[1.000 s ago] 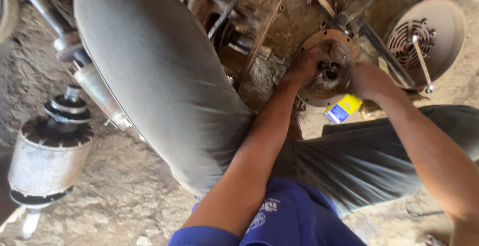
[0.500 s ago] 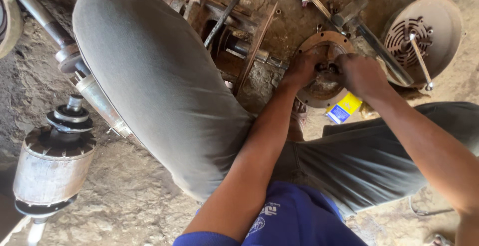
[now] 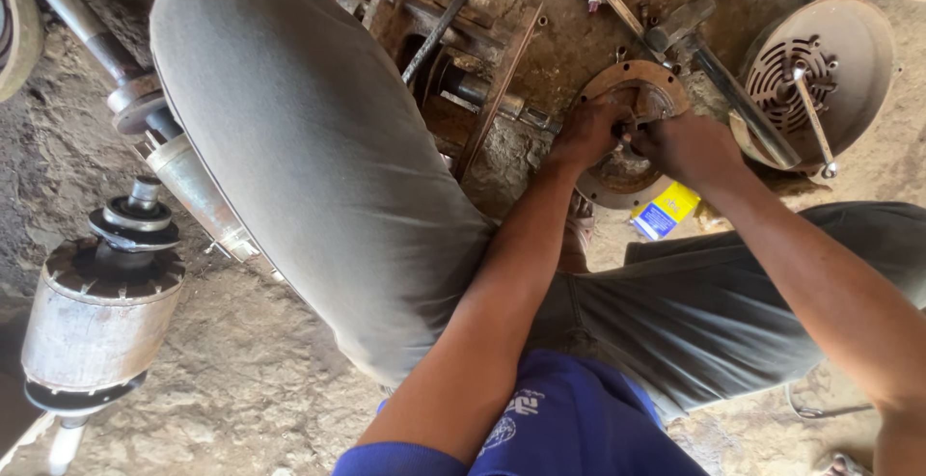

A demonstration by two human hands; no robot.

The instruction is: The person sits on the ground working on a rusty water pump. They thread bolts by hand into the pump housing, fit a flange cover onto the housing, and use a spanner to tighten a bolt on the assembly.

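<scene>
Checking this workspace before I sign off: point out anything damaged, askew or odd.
The round metal plate that the left hand and right hand grip is heavily rusted. Tools lie loose on the dirt: a hammer and a T-handled wrench resting across a vented round cover. A motor rotor stands on bare ground.

Rotor (image 3: 101,317) lies left of knee (image 3: 309,148); fan cover (image 3: 820,71) right.

Left hand (image 3: 590,132) and right hand (image 3: 687,148) meet, fingers curled (arms outstretched); grip unclear.
</scene>
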